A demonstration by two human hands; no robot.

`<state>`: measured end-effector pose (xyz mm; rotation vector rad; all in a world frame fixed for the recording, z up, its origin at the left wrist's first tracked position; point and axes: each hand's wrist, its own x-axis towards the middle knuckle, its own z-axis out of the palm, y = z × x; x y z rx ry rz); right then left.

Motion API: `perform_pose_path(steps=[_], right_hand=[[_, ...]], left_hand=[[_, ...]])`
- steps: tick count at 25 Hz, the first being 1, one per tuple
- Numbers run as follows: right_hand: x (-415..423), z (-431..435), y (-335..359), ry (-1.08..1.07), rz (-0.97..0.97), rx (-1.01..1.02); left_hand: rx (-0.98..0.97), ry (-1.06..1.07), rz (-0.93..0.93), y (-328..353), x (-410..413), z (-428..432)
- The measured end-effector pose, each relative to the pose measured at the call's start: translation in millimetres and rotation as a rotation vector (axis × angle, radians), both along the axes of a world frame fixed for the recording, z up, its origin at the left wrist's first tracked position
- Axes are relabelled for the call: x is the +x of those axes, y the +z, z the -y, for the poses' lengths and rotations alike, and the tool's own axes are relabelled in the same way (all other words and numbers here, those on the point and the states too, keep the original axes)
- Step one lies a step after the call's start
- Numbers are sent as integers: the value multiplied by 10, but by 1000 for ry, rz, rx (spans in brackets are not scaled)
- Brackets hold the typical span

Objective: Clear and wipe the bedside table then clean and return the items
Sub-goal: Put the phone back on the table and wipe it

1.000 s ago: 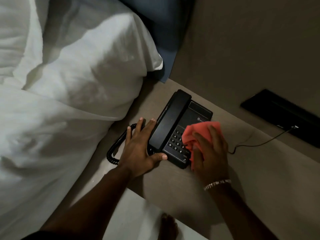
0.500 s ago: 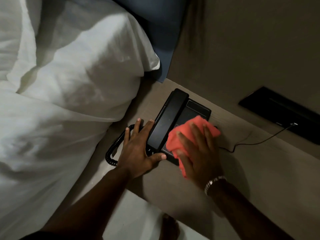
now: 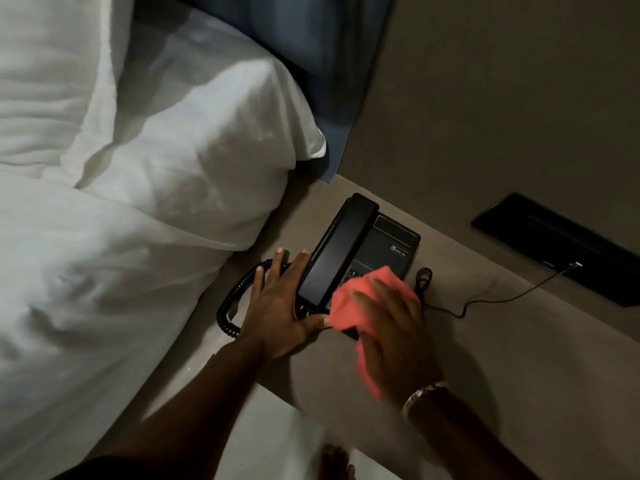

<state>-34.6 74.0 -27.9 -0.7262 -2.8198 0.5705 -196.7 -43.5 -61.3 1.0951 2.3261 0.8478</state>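
A left hand (image 3: 277, 306) lies flat and splayed against the telephone (image 3: 360, 251), bracing it on the bedside table (image 3: 519, 348), while the right hand (image 3: 391, 337) presses a red cloth (image 3: 349, 306) over the keypad beneath it.

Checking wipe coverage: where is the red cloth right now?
In the head view, the red cloth lies under the right hand on the phone keypad's near end, beside the left hand.

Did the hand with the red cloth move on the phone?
Yes. The right hand slid the red cloth toward the near end of the phone, uncovering the label panel at its far end.
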Motion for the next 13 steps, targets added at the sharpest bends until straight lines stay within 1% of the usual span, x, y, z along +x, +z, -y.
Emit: perform_pose_path(steps=[2, 3, 6, 8, 10, 11, 13], right_hand=[[-316, -213, 109, -60, -104, -12], [-553, -342, 156, -109, -112, -3], [-1098, -498, 137, -203, 15, -24], [-1142, -339, 72, -252, 30, -11], [-954, -45, 30, -222, 4, 89], [-829, 93, 40, -161, 15, 118], [-641, 247, 110, -33, 100, 67]], left_hand=[[-10, 0, 15, -23, -14, 21], [-6, -1, 19, -32, -25, 26], [16, -5, 25, -14, -23, 32], [17, 3, 36, 18, -6, 23], [-8, 8, 43, 17, 10, -10], [-52, -10, 41, 27, 13, -16], [-183, -88, 38, 107, -1, 24]])
